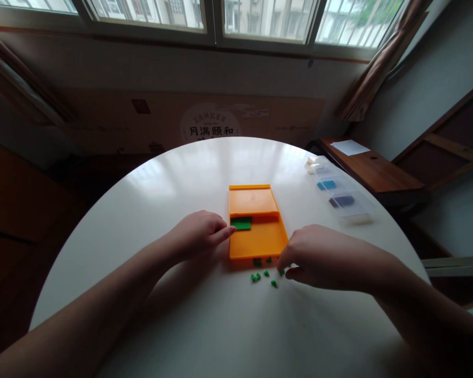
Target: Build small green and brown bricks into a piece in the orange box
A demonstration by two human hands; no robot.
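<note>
Tray (260, 244) lies on white table (114, 220), green blocks (241, 224) inside, with left hand (203, 231) curled at its left wall and right hand (305, 252), fingertips slightly parted, among loose green pieces (274, 283), either hold indeterminable.

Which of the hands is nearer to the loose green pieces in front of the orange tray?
Right. The right hand is down at the rightmost of the loose green pieces; the left hand is farther off, at the left edge of the orange tray.
</note>
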